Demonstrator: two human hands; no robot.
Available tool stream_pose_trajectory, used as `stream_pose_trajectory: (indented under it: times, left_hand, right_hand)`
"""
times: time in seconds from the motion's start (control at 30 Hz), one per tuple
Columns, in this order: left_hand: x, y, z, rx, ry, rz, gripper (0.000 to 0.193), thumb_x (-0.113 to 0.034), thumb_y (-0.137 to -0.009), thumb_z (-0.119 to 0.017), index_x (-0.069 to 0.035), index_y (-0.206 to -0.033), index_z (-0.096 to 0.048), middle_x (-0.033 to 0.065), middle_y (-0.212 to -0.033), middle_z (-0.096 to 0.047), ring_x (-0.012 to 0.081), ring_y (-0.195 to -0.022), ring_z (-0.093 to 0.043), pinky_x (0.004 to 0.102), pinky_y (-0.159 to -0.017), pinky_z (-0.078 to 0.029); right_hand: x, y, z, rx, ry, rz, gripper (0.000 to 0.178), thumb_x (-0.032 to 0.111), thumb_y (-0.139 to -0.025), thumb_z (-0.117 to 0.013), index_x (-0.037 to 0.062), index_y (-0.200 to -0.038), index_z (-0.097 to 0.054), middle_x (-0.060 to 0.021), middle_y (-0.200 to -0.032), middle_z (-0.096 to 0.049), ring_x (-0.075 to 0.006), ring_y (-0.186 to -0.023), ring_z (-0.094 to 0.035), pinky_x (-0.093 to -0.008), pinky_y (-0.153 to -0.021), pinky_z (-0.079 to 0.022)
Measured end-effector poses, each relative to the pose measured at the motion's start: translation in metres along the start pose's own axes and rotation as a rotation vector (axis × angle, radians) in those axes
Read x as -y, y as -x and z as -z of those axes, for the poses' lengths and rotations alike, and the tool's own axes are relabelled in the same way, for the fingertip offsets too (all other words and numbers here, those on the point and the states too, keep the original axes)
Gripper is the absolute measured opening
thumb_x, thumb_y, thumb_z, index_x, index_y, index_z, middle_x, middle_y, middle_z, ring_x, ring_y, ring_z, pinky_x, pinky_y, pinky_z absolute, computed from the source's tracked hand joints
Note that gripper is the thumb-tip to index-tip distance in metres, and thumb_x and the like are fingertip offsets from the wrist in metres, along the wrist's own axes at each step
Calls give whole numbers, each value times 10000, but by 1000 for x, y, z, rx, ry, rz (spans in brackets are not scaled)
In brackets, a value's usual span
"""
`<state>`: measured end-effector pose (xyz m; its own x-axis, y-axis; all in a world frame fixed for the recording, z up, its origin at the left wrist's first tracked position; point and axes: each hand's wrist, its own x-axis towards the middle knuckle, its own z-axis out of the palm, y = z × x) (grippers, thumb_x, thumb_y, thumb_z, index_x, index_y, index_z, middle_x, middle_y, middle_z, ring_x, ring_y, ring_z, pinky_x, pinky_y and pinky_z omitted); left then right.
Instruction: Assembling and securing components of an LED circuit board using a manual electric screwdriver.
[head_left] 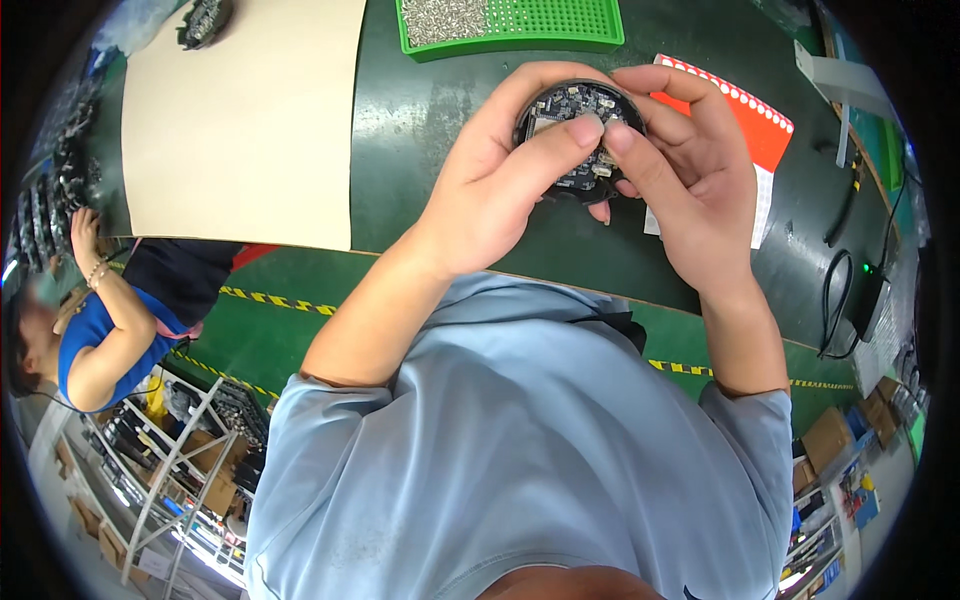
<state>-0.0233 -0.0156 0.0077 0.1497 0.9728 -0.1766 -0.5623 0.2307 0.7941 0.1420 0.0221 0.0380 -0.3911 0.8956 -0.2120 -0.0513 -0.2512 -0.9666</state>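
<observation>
A round black housing with a circuit board (577, 103) in it is held above the green table, between both my hands. My left hand (490, 190) grips its left side, fingers behind the rim and thumb pressed on the board near the middle. From the right, my right hand (700, 180) holds the same piece, its thumb tip beside the left thumb on the board. Part of the board is hidden under the thumbs. Beneath my right hand lie a red booklet with a white-dotted edge (765, 135) and a white printed sheet (763, 205).
A green tray (560, 42) with many small metal screws (445, 18) sits at the far side. A beige sheet (240, 130) covers the table's left, with another round board piece (203, 22) on it. Black cable (835, 300) lies at right. Another person (120, 320) works at left.
</observation>
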Motion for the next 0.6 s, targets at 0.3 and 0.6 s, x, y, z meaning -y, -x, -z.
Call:
stream_pose_trajectory:
  times: [0.3,0.6]
  left_hand:
    - [7,9,3,60,-127,-210,273,-82,-1026,-569,-14,-1288,-536,88,-1146,-653,153,-1003,-651,304,-829,-578]
    - [6,14,1,49,-469,-604,294,3,-979,-577,13,-1272,-575,130,-1157,-684,173,-945,-682,297,-823,-562]
  right_hand:
    - [-6,7,3,42,64,214,389,-31,-944,-693,-48,-1286,-509,-156,-1123,-711,-117,-851,-675,-226,-647,-569]
    - [-20,4,11,109,134,566,475,-92,-863,-754,-88,-1274,-517,-171,-1181,-682,-185,-1037,-696,-276,-867,-577]
